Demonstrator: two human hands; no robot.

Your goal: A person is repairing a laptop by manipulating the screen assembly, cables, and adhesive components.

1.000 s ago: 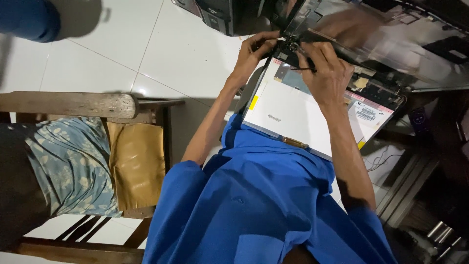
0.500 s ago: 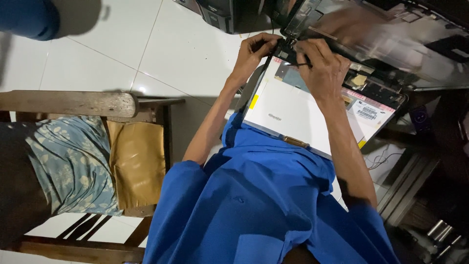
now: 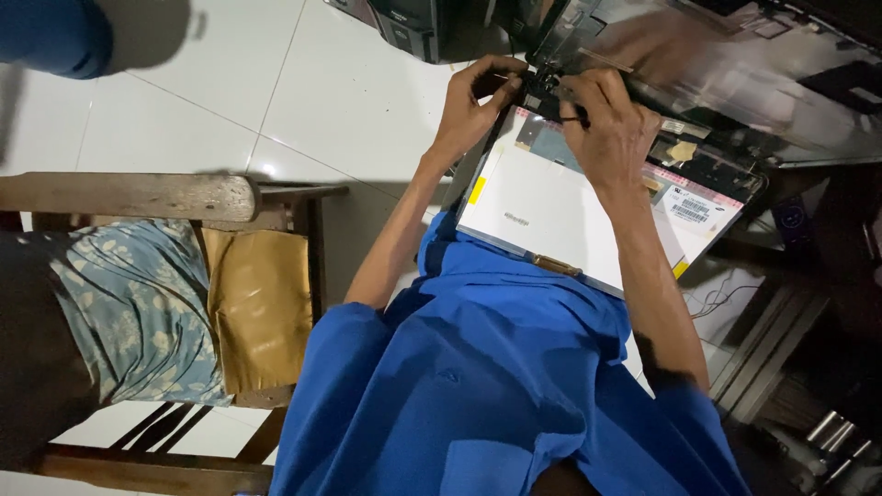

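Flat white rectangular display panel [image 3: 560, 207], back side up, lies on the lap of a person in a blue shirt [image 3: 487, 386], far edge against a dark open laptop chassis [image 3: 735, 73]. Left hand [image 3: 473, 101] at the panel's far left corner, fingers curled shut around a small dark part there. Right hand [image 3: 611, 129] just beside it, fingers closed, pinching a thin dark tool [image 3: 574, 118]; tip hidden. Labels on panel: yellow rectangular sticker [image 3: 477, 190] on left edge, white barcode label [image 3: 691, 209] at right, small yellow tab [image 3: 680, 269] at near right corner, brass-coloured strip [image 3: 558, 265] on near edge, pink band along far edge. Left: wooden chair [image 3: 138, 197] with mustard cushion [image 3: 257, 303] and blue floral cloth [image 3: 138, 312]. White tiled floor [image 3: 230, 92] behind. Forearms cover part of the panel.
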